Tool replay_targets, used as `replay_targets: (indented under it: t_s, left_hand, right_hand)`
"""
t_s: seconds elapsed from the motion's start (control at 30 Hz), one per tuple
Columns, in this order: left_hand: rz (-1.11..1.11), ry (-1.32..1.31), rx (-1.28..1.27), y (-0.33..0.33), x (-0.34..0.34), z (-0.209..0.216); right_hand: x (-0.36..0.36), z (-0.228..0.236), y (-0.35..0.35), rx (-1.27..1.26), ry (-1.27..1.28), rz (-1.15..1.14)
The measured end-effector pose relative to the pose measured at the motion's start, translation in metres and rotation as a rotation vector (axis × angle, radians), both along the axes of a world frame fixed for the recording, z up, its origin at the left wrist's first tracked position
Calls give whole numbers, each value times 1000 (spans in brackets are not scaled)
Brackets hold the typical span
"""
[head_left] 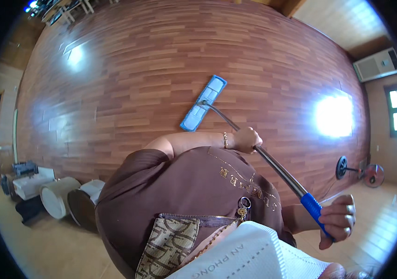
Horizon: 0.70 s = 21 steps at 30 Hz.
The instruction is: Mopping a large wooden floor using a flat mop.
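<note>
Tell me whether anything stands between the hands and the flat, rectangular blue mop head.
Nothing visible does. The left hand grips the shiny metal pole, the right hand its blue grip; the pole runs unobstructed from the left hand to the flat blue mop head on the reddish-brown plank floor.

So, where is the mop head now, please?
The mop head lies on the floor, upper middle of the head view, ahead-left of the left hand.
</note>
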<state>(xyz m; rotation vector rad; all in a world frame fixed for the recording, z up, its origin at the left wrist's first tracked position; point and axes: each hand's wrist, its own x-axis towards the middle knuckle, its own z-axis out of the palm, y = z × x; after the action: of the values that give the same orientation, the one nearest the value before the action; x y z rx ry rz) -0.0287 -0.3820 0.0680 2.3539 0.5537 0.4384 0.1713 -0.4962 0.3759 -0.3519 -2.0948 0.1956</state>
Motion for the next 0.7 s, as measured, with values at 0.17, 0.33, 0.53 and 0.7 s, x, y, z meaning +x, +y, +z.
replay_targets:
  t_s: [0.17,0.33,0.53,0.7]
  left_hand:
    - [293,-35,34,-1,-75,-19]
    - [625,-23,92,-4,-143,-42]
    - [957,-20,203,-26,-243,-77]
    - [1272,102,98,-65,-304,-101]
  right_hand:
    - [-33,-35,55,-168,125,336]
    - [-87,-89,83,-514,346,591]
    - [-160,-129,96,-706,79,484]
    - [-204,-145,98,-709,-307,536]
